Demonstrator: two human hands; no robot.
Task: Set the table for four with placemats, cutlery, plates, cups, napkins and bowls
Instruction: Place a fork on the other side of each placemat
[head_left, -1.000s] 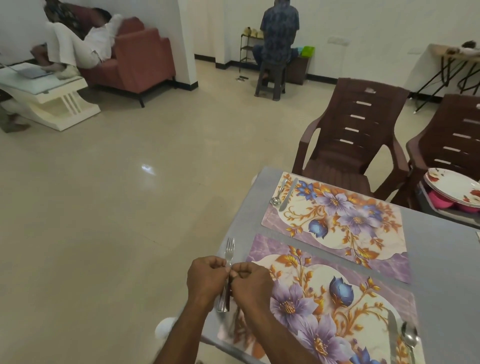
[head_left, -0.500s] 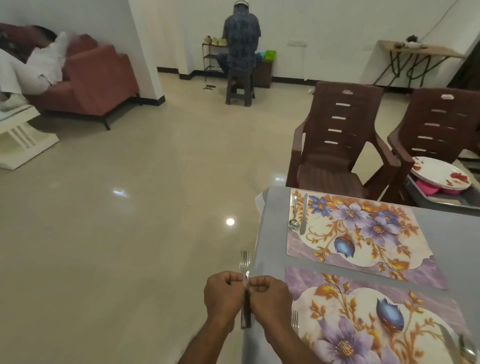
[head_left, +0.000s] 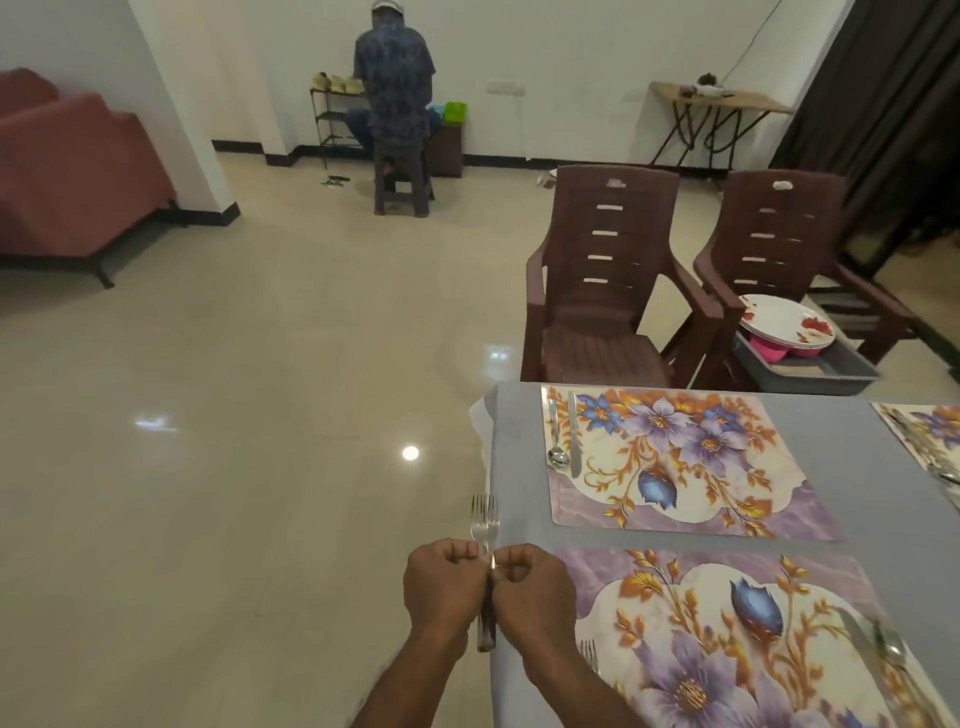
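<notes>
My left hand (head_left: 444, 587) and my right hand (head_left: 535, 592) meet at the table's left edge, both pinching a small bunch of forks (head_left: 484, 522) whose tines point away from me. On the near floral placemat (head_left: 727, 644) one fork (head_left: 589, 656) lies at the left beside my right wrist, and a knife and spoon (head_left: 883, 649) lie at its right. The far placemat (head_left: 675, 462) carries a spoon (head_left: 556, 441) and knife (head_left: 573, 436) on its left side. A third placemat (head_left: 930, 431) shows at the right edge.
The grey table (head_left: 519, 499) fills the lower right. Two brown plastic chairs (head_left: 597, 291) stand behind it; the right one holds a grey tray (head_left: 810, 371) with floral plates (head_left: 787, 319) over pink bowls. A person sits on a stool far off by the wall.
My head has turned right and up, so the table sits lower in view. Both hands keep pinching the forks at the table's left edge; one fork now lies on the near placemat.
</notes>
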